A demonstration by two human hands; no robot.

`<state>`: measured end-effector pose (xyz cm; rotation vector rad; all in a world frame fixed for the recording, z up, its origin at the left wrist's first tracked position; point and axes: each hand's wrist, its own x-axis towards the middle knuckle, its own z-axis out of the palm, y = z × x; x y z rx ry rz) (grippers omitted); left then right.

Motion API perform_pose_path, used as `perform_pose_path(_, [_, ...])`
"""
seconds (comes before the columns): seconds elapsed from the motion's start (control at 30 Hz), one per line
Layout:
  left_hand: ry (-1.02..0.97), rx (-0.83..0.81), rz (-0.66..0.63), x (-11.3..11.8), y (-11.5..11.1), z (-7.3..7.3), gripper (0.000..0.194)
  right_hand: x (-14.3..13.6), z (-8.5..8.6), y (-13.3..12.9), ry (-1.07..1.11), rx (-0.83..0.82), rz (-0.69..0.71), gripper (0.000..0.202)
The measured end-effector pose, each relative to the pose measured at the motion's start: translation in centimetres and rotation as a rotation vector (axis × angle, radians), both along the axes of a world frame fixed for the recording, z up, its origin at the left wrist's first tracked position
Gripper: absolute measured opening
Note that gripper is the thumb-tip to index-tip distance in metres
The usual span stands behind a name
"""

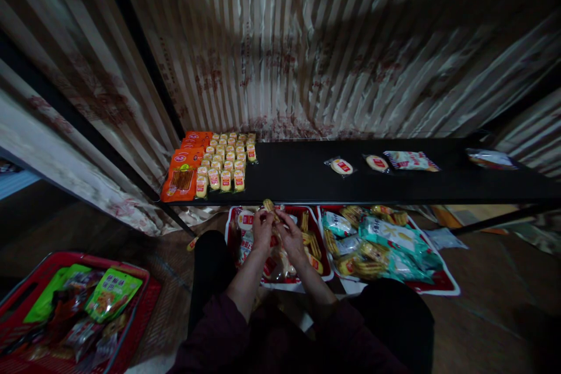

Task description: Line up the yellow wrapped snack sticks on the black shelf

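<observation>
Both hands meet above a red-and-white tray [326, 245] of wrapped snacks, just in front of the shelf edge. My left hand [262, 232] and my right hand [291, 238] close their fingers on a small yellow wrapped snack [268, 205], whose top end shows above the fingertips. The rest of it is covered by the fingers. On the black shelf [289, 172], rows of small wrapped cakes [225, 166] stand at the left, beside several orange snack packets [186, 169].
Round wrapped crackers [341, 166] and a pale packet [411, 160] lie farther right on the shelf. A second tray [451, 286] holds teal packets [392, 236]. A red basket [144, 304] with green packets [113, 295] stands at lower left. A striped curtain [280, 41] hangs behind.
</observation>
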<state>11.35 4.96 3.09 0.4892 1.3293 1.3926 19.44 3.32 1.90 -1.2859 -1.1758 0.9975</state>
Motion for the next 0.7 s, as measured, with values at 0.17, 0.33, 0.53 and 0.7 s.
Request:
perform_pose_path(0.17, [-0.056, 0.018, 0.016, -0.05, -0.18, 0.07, 0.023, 0.17, -0.52, 0.02, -0.086, 0.095, 0.032, 0.032])
perform_pose_path(0.33, [-0.191, 0.009, 0.075, -0.42, -0.18, 0.1, 0.027, 0.08, -0.56, 0.16, -0.118, 0.158, 0.052, 0.031])
perform_pose_path(0.53, [-0.285, -0.031, 0.093, -0.69, 0.05, 0.1, 0.032, -0.18, -0.88, 0.38, -0.129, 0.074, 0.008, 0.035])
perform_pose_path(0.7, [-0.283, -0.025, 0.084, -0.83, 0.35, -0.15, 0.031, -0.14, -0.62, 0.8, -0.168, 0.08, -0.024, 0.032])
